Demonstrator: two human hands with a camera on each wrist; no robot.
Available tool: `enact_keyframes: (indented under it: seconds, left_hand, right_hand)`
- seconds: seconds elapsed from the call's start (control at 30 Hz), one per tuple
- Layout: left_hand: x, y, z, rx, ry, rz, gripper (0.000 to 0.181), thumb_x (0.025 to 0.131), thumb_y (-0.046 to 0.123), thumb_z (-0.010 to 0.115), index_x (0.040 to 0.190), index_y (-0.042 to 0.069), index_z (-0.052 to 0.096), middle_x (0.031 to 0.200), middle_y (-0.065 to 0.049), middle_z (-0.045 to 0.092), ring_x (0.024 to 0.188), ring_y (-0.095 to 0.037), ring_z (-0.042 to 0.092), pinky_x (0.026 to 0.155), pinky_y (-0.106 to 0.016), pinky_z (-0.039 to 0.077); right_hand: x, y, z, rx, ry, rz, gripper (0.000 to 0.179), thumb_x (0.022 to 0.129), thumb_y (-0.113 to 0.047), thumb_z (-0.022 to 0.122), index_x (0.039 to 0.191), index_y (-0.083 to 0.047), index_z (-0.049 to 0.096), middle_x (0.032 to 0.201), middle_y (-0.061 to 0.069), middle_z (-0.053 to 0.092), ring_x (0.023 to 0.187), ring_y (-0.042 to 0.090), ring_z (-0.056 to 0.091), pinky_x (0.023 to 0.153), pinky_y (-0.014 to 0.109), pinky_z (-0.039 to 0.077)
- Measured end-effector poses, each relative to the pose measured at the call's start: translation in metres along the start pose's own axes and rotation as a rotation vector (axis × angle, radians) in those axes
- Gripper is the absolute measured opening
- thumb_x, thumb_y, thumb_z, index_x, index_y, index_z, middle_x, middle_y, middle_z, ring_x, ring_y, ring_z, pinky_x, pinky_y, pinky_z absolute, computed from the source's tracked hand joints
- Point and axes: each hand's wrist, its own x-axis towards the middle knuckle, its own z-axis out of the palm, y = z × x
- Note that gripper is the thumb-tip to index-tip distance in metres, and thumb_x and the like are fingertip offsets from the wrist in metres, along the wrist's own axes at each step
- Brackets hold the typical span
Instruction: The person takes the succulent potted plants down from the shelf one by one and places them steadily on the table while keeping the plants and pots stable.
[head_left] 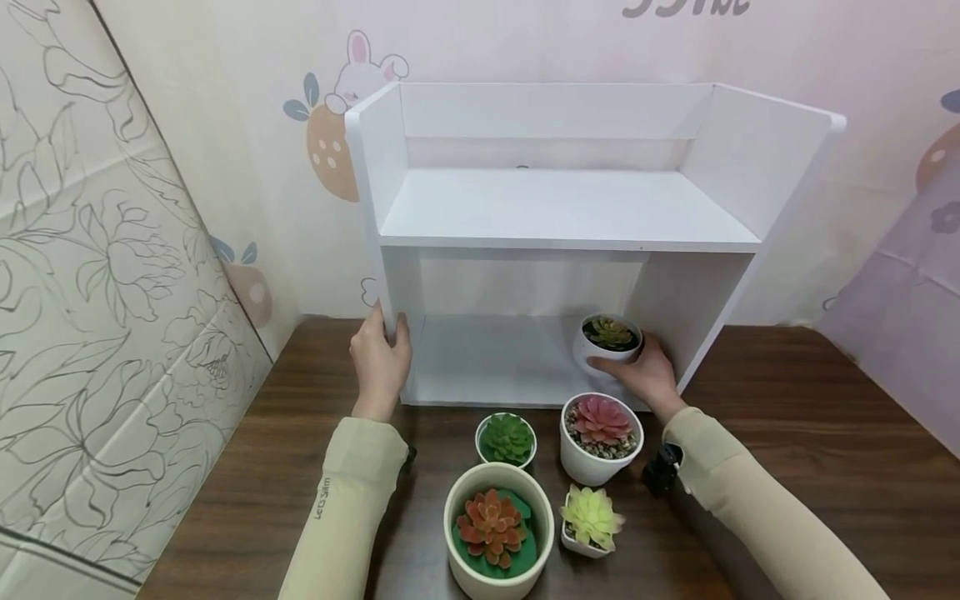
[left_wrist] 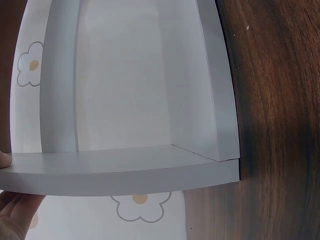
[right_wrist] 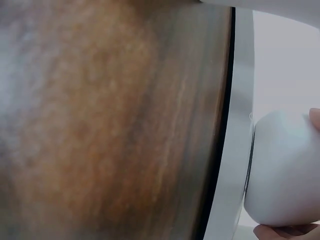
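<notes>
In the head view a white two-tier shelf (head_left: 570, 208) stands against the wall. My left hand (head_left: 381, 358) grips the front edge of its left side panel, thumb inside and fingers outside; the left wrist view shows the panel (left_wrist: 120, 181) between them. My right hand (head_left: 651, 375) holds a white round pot (head_left: 588, 354) with a green-brown succulent (head_left: 609, 333), at the right end of the lower tier. In the right wrist view the pot (right_wrist: 285, 170) sits close over the shelf's front edge, with fingertips on either side of it.
In front of the shelf stand several potted succulents: a dark green one (head_left: 507, 438), a pink one (head_left: 602, 419), an orange-red one in a cream pot (head_left: 492, 529) and a yellow-green one (head_left: 591, 518). The brown wooden table (head_left: 247, 500) extends to both sides. A patterned wall (head_left: 112, 275) rises at left.
</notes>
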Motion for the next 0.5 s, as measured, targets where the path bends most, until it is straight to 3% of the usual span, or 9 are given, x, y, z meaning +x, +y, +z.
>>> enact_keyframes:
  seconds: [0.5]
  left_hand:
    - [0.000, 0.001, 0.000, -0.003, -0.001, -0.004, 0.027, 0.095, 0.008, 0.054, 0.121, -0.001, 0.060, 0.116, -0.024, 0.065, 0.104, -0.037, 0.066, 0.081, -0.048, 0.057]
  right_hand:
    - [-0.018, -0.008, -0.010, -0.003, 0.025, -0.053, 0.099, 0.075, -0.044, 0.079, 0.142, 0.008, 0.028, 0.135, 0.031, 0.043, 0.124, 0.044, 0.044, 0.103, 0.056, 0.038]
